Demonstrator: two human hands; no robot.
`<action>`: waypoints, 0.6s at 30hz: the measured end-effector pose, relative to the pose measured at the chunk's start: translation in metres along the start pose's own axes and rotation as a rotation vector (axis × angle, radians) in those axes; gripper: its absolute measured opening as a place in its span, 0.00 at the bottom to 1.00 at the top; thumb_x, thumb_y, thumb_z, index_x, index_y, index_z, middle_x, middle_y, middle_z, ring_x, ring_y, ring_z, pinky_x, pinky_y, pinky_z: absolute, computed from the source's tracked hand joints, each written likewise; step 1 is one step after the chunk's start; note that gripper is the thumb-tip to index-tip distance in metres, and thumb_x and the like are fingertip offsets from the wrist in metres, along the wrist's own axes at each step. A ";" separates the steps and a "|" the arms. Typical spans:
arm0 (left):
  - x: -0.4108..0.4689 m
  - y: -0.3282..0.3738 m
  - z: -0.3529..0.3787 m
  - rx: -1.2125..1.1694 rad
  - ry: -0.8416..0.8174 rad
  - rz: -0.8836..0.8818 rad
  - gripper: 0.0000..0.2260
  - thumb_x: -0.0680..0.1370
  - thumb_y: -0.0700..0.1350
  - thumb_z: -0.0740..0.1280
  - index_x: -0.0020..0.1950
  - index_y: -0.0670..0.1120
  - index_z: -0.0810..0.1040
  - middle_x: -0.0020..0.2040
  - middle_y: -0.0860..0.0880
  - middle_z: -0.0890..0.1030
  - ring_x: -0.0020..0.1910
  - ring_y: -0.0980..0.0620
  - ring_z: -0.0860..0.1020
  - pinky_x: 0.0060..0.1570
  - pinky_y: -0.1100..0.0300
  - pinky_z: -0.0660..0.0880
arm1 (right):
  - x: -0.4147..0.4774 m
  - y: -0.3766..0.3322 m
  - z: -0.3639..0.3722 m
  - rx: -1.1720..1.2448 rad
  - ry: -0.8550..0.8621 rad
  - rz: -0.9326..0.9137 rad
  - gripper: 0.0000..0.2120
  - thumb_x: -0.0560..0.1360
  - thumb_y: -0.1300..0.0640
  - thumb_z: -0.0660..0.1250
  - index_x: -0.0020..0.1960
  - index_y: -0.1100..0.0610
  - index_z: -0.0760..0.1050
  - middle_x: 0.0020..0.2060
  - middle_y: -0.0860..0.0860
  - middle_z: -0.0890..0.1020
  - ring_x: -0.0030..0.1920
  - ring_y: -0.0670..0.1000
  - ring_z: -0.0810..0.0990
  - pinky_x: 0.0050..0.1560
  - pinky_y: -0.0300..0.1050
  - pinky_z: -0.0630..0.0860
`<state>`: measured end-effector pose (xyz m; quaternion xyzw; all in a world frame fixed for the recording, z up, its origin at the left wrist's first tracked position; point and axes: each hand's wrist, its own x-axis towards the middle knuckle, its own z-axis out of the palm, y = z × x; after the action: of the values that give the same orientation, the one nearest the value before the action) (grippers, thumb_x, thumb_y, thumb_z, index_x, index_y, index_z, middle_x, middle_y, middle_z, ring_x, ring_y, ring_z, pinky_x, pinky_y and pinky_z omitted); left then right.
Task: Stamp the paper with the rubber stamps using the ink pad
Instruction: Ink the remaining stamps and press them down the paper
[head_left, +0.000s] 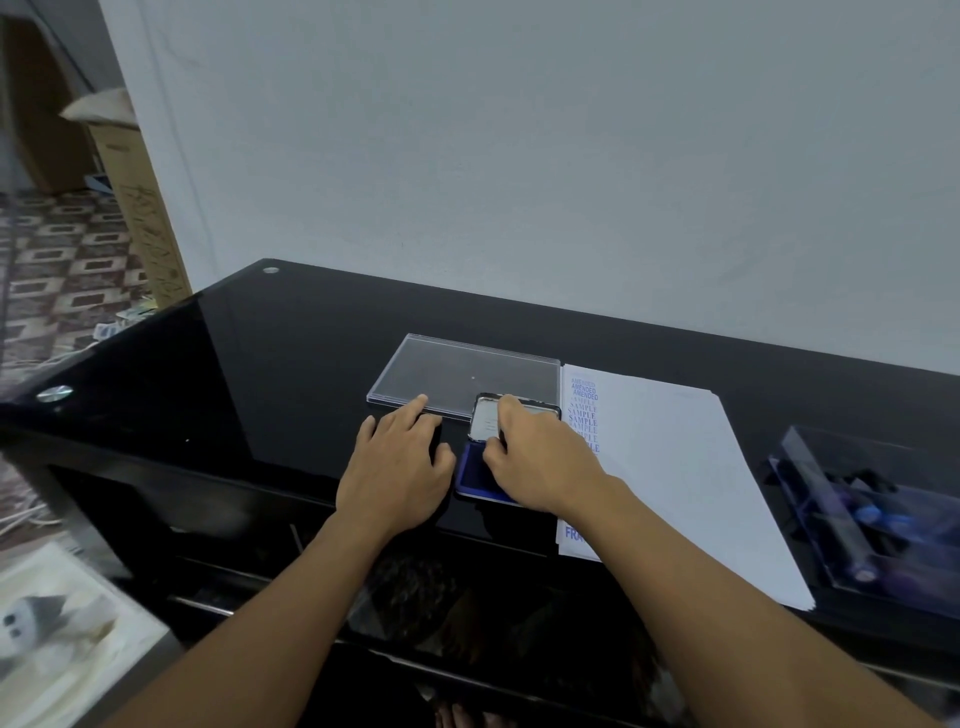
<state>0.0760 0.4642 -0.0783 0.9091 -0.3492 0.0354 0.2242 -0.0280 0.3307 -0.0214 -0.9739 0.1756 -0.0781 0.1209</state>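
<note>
Blue rectangular ink pad (474, 480) lay directly under the nearer right hand (540, 457), whose curled fingers gripped its upright lid (488, 422), while the left hand (400, 467) rested flat beside it, holding nothing.

Dim even light, blurred warped edges, glossy table (291, 332)

A single wide-angle view from the person's head looks forward and down, close over the near edge of the glossy black glass tabletop (270, 353), facing the plain pale grey wall (519, 156) at its far side.
</note>
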 end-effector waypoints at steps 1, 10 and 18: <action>0.000 0.000 0.000 0.000 0.001 0.000 0.20 0.82 0.52 0.56 0.73 0.49 0.70 0.80 0.51 0.60 0.77 0.53 0.60 0.77 0.47 0.52 | 0.001 0.000 0.000 0.001 -0.002 0.003 0.07 0.80 0.52 0.57 0.47 0.53 0.60 0.37 0.53 0.75 0.39 0.57 0.74 0.38 0.48 0.69; -0.001 -0.001 0.000 0.002 0.005 0.001 0.20 0.82 0.52 0.56 0.73 0.50 0.70 0.80 0.51 0.59 0.77 0.53 0.60 0.77 0.48 0.51 | 0.003 -0.001 -0.001 0.012 -0.012 0.024 0.07 0.80 0.52 0.57 0.47 0.53 0.61 0.40 0.54 0.76 0.39 0.56 0.74 0.38 0.48 0.69; -0.001 -0.001 0.000 0.000 0.002 -0.003 0.20 0.82 0.52 0.55 0.73 0.50 0.69 0.81 0.51 0.59 0.78 0.53 0.59 0.78 0.48 0.51 | -0.007 -0.002 -0.002 -0.009 -0.004 0.008 0.07 0.81 0.53 0.57 0.48 0.54 0.60 0.33 0.51 0.70 0.32 0.53 0.69 0.35 0.48 0.67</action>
<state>0.0760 0.4651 -0.0790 0.9096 -0.3477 0.0360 0.2245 -0.0338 0.3350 -0.0199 -0.9739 0.1795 -0.0747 0.1172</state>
